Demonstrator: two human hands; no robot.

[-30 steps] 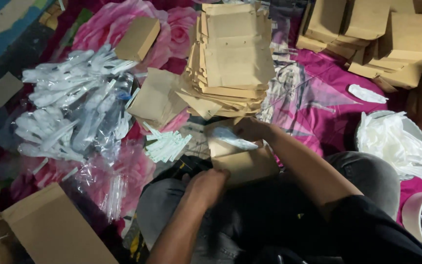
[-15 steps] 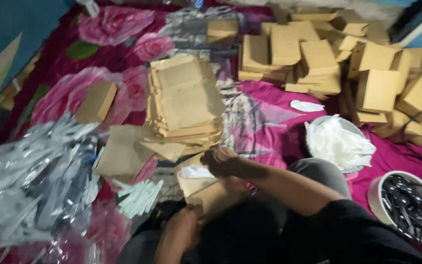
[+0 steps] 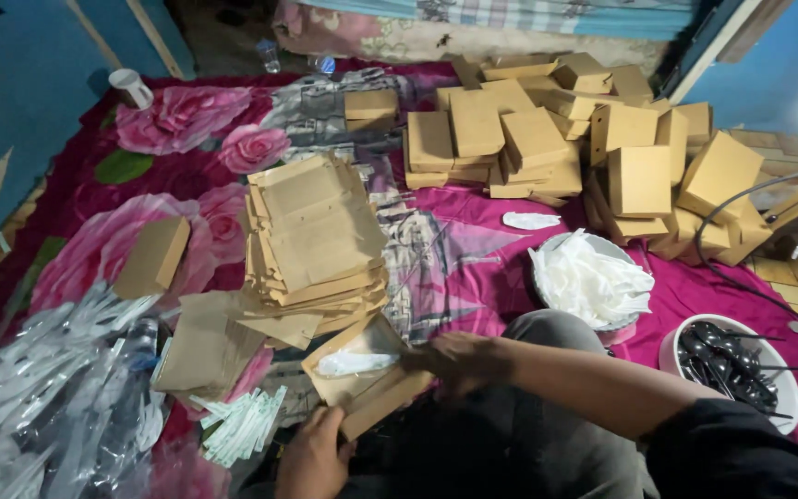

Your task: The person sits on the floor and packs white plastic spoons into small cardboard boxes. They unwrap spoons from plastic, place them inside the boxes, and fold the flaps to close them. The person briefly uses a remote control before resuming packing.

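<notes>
Stack of flat cartons (image 3: 316, 240) on rose blanket (image 3: 177, 125). Folded boxes (image 3: 565, 148) heaped at rear. White bowl (image 3: 768, 365) holds black pieces; second bowl (image 3: 593, 282) holds white sachets. Clear wrappers (image 3: 39, 397) lie left. Cup (image 3: 131, 88) stands far left.

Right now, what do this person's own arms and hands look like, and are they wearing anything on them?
Both hands are bare: no gloves, rings or watch show on the left hand or the right hand. The right forearm is uncovered up to a dark sleeve near the elbow. Little of the left arm shows, so any sleeve there cannot be told.
</notes>
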